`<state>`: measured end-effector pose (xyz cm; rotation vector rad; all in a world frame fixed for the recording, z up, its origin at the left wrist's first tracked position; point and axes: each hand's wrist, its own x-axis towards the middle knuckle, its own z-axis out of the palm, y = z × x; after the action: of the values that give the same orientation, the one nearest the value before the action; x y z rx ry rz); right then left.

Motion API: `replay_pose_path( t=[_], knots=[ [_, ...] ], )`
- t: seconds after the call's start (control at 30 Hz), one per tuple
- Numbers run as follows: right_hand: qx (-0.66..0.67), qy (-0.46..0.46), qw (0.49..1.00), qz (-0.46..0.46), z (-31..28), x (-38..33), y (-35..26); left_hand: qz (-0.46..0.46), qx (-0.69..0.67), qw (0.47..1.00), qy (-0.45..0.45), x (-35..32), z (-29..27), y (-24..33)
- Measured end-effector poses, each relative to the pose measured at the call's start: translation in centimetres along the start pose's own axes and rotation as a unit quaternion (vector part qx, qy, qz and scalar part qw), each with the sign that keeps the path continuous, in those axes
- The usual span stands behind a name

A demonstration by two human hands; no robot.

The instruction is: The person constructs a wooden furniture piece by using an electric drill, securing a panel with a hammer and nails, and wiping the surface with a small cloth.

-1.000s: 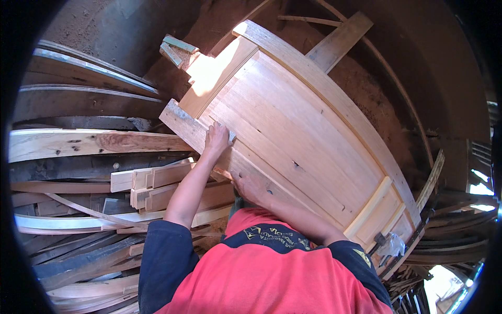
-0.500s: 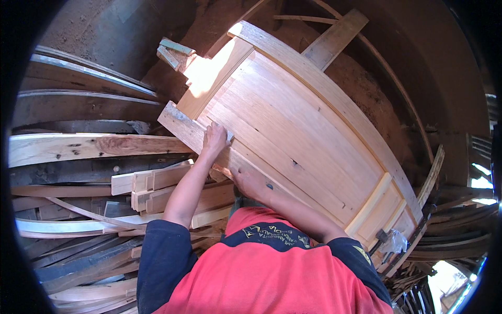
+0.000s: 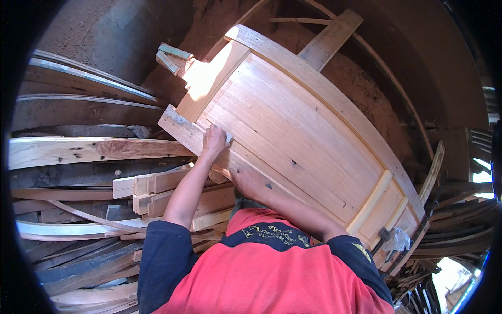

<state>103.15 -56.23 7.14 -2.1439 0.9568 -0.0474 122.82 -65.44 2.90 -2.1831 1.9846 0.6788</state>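
A large panelled wooden door [image 3: 293, 141] lies flat in front of me, slanting from upper left to lower right. Near its left end, my left hand [image 3: 213, 141] is closed on a small pale grey piece [image 3: 228, 138], pressed against the groove between the near rail and the panel. What that piece is, I cannot make out. Closer to my body, my right hand [image 3: 247, 182] is curled at the door's near edge, its fingers partly hidden. Dark marks show on the panel and the near rail.
Stacked boards [image 3: 99, 149] and short jointed wood pieces [image 3: 151, 183] crowd the left. A plank [image 3: 334, 39] juts out beyond the far side. On the door's right end lie a hammer-like tool [image 3: 384, 234] and a clear plastic bag [image 3: 398, 239]. Bright sunlight falls on the far left corner.
The whole view has shifted very slightly. Both hands keep nearly the same places on the door, with the same closed shape.
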Motion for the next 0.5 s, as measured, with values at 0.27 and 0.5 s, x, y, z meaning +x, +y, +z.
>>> replay_pose_path(
  t=[0.27, 0.5],
  knots=[
    [0.032, 0.084, 0.995, 0.034, -1.2, 0.4, 0.5, -0.006, -0.007, 1.0, -0.013, -0.1, -1.0, 0.2],
    [0.02, 0.056, 0.998, 0.02, -4.1, -4.2, 3.6, -0.026, 0.053, 0.998, 0.004, -2.4, -0.7, 4.0]
  ],
)
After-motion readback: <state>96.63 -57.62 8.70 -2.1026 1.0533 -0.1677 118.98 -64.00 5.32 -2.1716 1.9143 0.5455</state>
